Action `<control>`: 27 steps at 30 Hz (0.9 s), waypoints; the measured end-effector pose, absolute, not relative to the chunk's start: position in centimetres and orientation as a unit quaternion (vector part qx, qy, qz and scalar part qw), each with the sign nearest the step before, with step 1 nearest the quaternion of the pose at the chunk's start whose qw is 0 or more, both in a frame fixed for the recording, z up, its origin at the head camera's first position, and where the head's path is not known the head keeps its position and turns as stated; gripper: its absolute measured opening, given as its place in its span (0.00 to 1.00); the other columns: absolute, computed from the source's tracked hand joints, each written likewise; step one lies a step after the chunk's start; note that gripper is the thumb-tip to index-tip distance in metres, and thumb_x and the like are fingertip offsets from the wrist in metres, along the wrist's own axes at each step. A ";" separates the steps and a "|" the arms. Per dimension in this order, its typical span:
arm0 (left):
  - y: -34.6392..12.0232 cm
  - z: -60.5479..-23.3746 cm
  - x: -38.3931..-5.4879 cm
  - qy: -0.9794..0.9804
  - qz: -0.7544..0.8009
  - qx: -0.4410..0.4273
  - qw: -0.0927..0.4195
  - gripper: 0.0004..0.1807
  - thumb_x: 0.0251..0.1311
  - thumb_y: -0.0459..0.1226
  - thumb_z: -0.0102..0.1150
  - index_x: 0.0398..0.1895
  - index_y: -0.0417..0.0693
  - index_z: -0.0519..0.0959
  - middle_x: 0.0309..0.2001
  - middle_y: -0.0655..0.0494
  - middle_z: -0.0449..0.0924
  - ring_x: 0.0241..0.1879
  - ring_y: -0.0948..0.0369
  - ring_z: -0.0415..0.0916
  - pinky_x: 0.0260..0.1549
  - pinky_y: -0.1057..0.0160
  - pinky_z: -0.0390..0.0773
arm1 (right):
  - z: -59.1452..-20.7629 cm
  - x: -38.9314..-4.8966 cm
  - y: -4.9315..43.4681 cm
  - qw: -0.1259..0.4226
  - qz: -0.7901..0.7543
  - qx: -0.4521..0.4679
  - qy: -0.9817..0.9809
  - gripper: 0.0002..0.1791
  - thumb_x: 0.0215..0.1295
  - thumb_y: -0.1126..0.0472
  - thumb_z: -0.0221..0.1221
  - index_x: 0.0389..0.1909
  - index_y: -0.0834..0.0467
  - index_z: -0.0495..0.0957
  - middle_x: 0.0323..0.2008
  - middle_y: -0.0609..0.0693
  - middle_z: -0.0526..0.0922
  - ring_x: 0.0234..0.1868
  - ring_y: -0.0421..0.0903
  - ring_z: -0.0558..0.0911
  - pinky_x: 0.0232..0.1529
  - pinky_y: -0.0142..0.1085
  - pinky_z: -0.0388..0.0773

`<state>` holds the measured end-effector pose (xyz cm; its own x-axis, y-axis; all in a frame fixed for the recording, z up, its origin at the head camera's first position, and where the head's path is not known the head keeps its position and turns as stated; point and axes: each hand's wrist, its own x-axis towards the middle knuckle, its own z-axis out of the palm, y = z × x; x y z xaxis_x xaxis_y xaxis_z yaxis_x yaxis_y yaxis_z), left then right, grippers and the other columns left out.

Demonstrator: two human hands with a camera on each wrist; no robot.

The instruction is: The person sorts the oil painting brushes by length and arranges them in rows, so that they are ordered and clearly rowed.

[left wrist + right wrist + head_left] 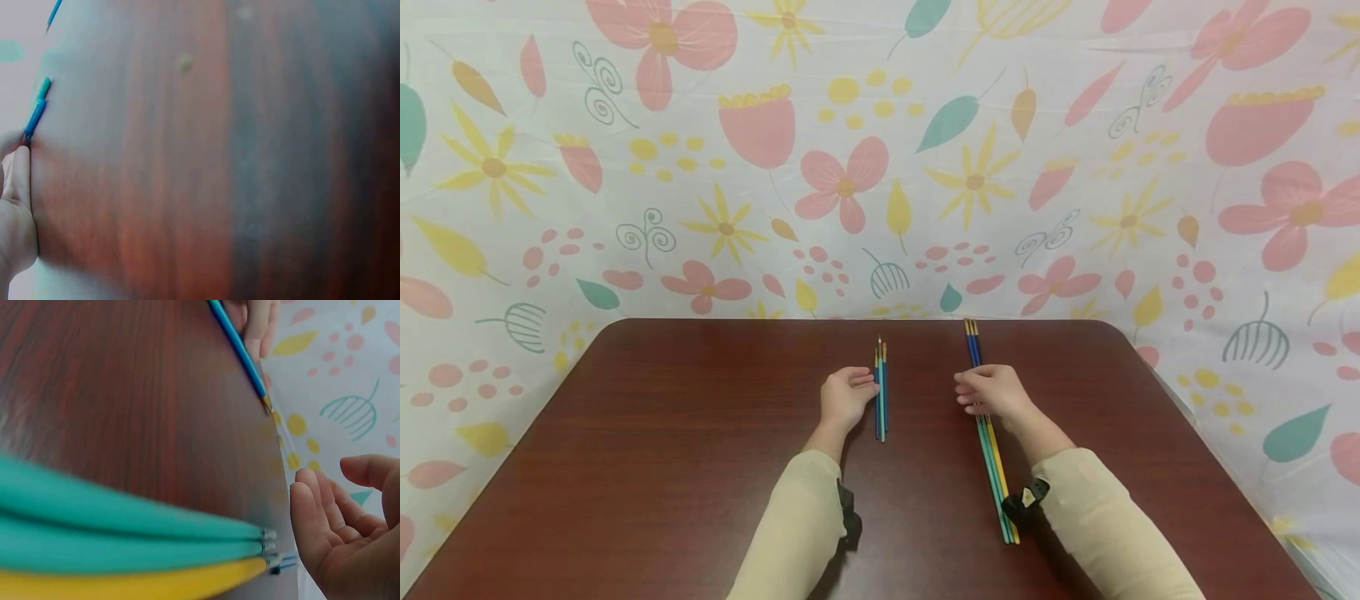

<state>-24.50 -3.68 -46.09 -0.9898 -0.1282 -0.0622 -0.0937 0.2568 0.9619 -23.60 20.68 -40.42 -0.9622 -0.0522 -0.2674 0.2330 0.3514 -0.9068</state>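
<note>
A small bundle of thin paintbrushes [881,408] in blue and light teal lies near the middle of the table, tips away from me. My left hand [845,398] rests right beside its left edge, fingers extended toward the handles. In the left wrist view, blue handle ends [35,119] show just past the fingertips. To the right lie blue brushes [974,350] at the far end and longer green brushes [988,458] with a yellow brush [1002,475] nearer me. Over where these meet hovers my right hand [997,390], its fingers loosely bent, holding nothing in the right wrist view.
The brown wooden table [662,467] has rounded far corners, and the blue brush tips reach its back edge. Behind it hangs a white cloth [880,108] printed with flowers and leaves. Dark wrist straps [848,517] sit on both sleeves.
</note>
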 end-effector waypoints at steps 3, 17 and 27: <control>-3.7 -46.0 -24.4 -0.791 -0.607 0.072 0.011 0.17 0.56 0.35 0.65 0.50 0.41 0.79 0.45 0.48 0.84 0.47 0.55 0.82 0.49 0.57 0.80 | -40.4 -23.9 20.1 0.133 -0.577 0.051 0.804 0.24 0.67 0.56 0.54 0.54 0.72 0.72 0.39 0.63 0.83 0.32 0.45 0.85 0.34 0.38 0.84; -3.7 -46.0 -24.5 -0.793 -0.605 0.069 0.013 0.17 0.56 0.34 0.64 0.50 0.40 0.79 0.45 0.48 0.84 0.47 0.54 0.82 0.48 0.57 0.80 | -41.3 -25.4 17.3 0.145 -0.615 0.050 0.774 0.23 0.68 0.57 0.53 0.56 0.70 0.71 0.48 0.67 0.80 0.34 0.42 0.85 0.35 0.35 0.84; -3.6 -46.0 -24.5 -0.792 -0.606 0.077 0.008 0.18 0.56 0.36 0.65 0.50 0.41 0.79 0.45 0.48 0.84 0.47 0.55 0.83 0.49 0.57 0.80 | -41.7 -26.3 14.6 0.159 -0.638 0.058 0.751 0.24 0.69 0.56 0.52 0.60 0.66 0.68 0.55 0.66 0.76 0.47 0.51 0.83 0.41 0.37 0.84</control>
<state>-24.50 -3.64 -46.00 -0.9881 -0.1307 -0.0804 -0.1119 0.2546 0.9605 -26.28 14.64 -41.73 -0.9428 -0.1151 -0.3129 0.2901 0.1792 -0.9400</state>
